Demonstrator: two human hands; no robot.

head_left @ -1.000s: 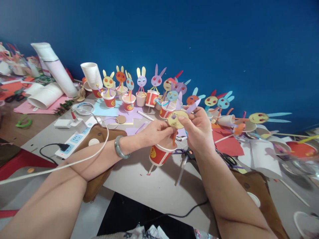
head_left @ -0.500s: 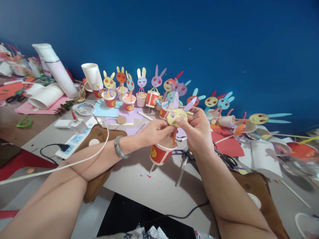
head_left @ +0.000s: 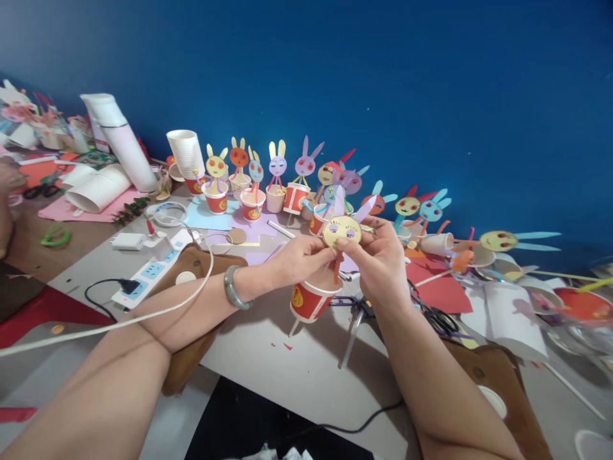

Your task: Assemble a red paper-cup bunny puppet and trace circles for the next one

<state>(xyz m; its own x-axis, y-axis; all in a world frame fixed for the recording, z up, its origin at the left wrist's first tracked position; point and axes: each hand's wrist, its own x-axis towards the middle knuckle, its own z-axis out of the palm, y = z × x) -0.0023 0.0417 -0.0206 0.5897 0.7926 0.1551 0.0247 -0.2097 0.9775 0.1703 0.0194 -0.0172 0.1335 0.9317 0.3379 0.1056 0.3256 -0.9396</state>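
A yellow paper rabbit head (head_left: 341, 231) with lilac ears and drawn, lashed eyes is pinched between both hands. My left hand (head_left: 306, 257), with a green bangle on the wrist, grips its lower left edge. My right hand (head_left: 380, 255) holds its right side, the thumb on the front near the chin and fingers behind. Under the head an orange paper strip (head_left: 337, 268) runs down into a red and white paper cup (head_left: 313, 300). A pale stick (head_left: 294, 328) pokes out below the cup, which hangs over the table. The back of the head is hidden.
Several finished rabbit cups (head_left: 253, 203) line the blue wall. A glue gun (head_left: 355, 319) and black-handled scissors (head_left: 443, 319) lie near my right arm. A power strip (head_left: 148, 275) with a white cable is on the left. At the far left edge, another person's hand (head_left: 9, 176) shows.
The view has shifted slightly, and my right thumb has slid down from the middle of the rabbit face to its lower edge, uncovering the right eye. Another person's hand has appeared at far left.
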